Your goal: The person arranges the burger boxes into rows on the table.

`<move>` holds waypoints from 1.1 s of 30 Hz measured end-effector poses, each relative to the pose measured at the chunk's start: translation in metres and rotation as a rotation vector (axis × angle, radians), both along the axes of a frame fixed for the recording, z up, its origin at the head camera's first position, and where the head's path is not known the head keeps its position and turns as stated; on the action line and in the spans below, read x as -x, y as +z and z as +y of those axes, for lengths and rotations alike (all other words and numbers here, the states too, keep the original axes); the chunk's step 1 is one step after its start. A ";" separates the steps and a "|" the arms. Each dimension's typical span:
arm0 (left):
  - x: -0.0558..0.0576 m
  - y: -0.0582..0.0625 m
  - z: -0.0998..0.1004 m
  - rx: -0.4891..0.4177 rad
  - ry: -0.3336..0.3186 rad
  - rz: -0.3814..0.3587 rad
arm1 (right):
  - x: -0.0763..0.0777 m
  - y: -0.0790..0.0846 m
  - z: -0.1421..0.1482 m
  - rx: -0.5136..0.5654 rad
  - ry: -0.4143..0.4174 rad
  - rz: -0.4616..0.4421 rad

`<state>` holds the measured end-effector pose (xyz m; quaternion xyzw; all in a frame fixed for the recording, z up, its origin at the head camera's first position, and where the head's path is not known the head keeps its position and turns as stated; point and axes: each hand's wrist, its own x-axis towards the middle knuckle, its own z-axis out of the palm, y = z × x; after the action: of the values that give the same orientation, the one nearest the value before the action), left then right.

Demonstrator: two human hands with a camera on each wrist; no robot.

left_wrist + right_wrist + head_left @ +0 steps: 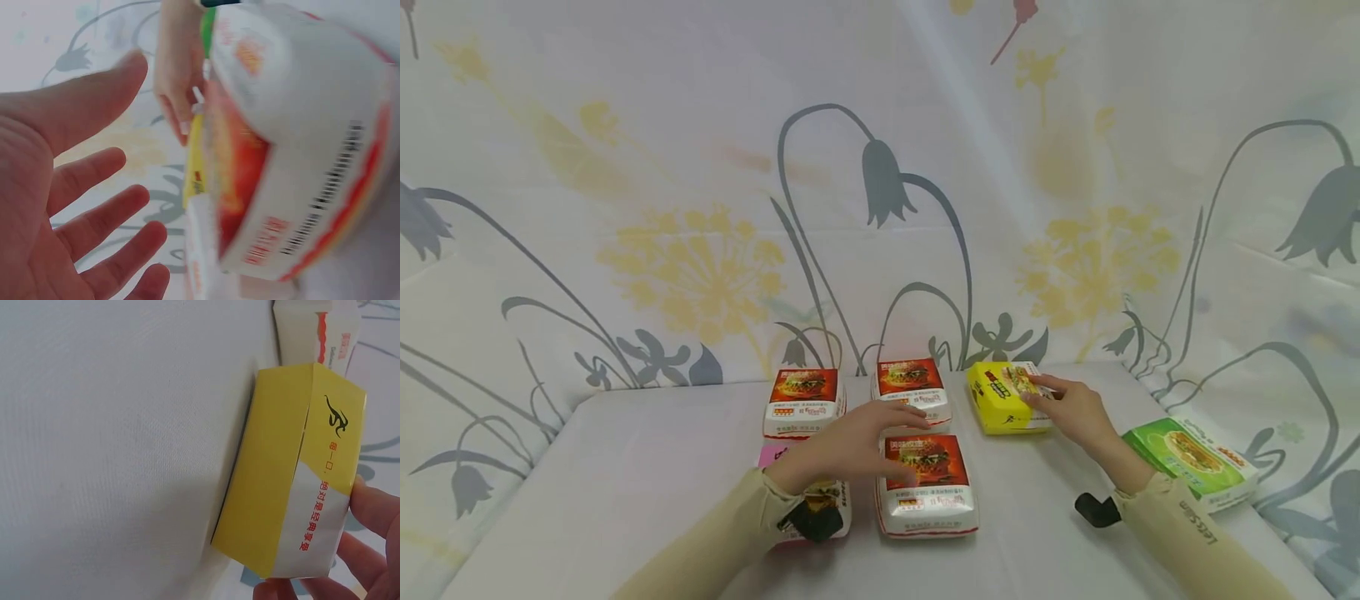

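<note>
At the right of the back row, my right hand (1075, 410) grips the right end of a yellow burger box (1009, 398). In the right wrist view, thumb and fingers lie around the white end of this yellow box (281, 481), which rests on the cloth. My left hand (850, 446), fingers spread and holding nothing, is over the gap left of the front red-and-white burger box (928, 492). In the left wrist view the open palm (81, 206) faces that blurred red-and-white box (312, 144). Whether the fingers touch it I cannot tell.
Two more red-and-white burger boxes (805, 400) (913, 387) stand in the back row. A pink box (842, 500) is partly hidden under my left wrist. A green box (1195, 458) lies at the right, beside my right forearm. A flower-patterned curtain (880, 250) hangs behind the white-covered table (647, 483).
</note>
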<state>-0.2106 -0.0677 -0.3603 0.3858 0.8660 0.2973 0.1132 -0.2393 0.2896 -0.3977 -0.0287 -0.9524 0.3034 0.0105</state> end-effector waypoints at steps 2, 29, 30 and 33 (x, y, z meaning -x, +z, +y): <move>0.007 0.007 0.005 -0.033 -0.010 0.008 | 0.001 -0.002 -0.001 0.003 0.000 -0.005; 0.085 0.007 0.107 -0.112 0.078 -0.139 | -0.003 -0.005 -0.001 0.047 0.020 -0.016; 0.085 0.007 0.109 -0.114 0.072 -0.144 | -0.002 -0.005 -0.001 0.045 0.023 -0.010; 0.086 0.006 0.115 -0.101 0.062 -0.141 | 0.000 -0.004 -0.001 0.045 0.031 0.001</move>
<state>-0.2966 0.0472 -0.3538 0.3420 0.8513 0.3705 0.1448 -0.2390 0.2885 -0.4016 -0.0140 -0.9457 0.3247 0.0054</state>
